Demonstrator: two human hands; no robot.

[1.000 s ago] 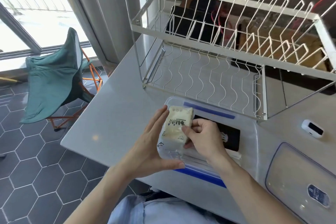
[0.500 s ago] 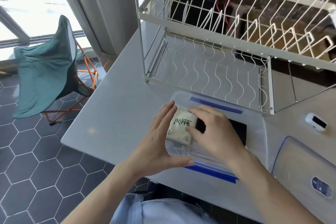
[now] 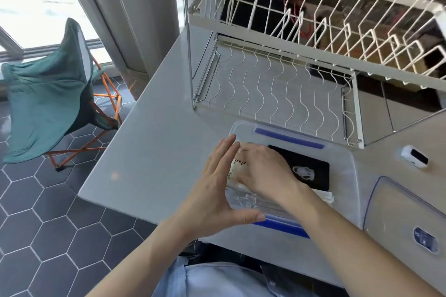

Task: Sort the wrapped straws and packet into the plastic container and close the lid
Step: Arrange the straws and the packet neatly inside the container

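A clear plastic container [image 3: 344,154] with blue clips sits on the grey counter in front of me. My right hand [image 3: 265,172] lies inside its left end, fingers pressing down on a cream packet [image 3: 237,167] that is mostly hidden beneath them. My left hand [image 3: 216,190] stands with fingers apart against the container's left outer wall, thumb along the front blue clip. A black packet [image 3: 307,171] lies flat in the container's middle. White wrapped straws [image 3: 324,196] show along its front wall. The clear lid [image 3: 398,212] rests on the counter to the right.
A white wire dish rack [image 3: 277,89] stands just behind the container, its upper shelf overhanging. A small white device [image 3: 414,159] lies at the right. The counter's edge [image 3: 115,183] drops off to the left, over a tiled floor with a green folding chair [image 3: 48,94].
My right hand has lowered the cream packet from above the rim down into the container's left end. My left hand has let go of the packet and spread beside the wall.
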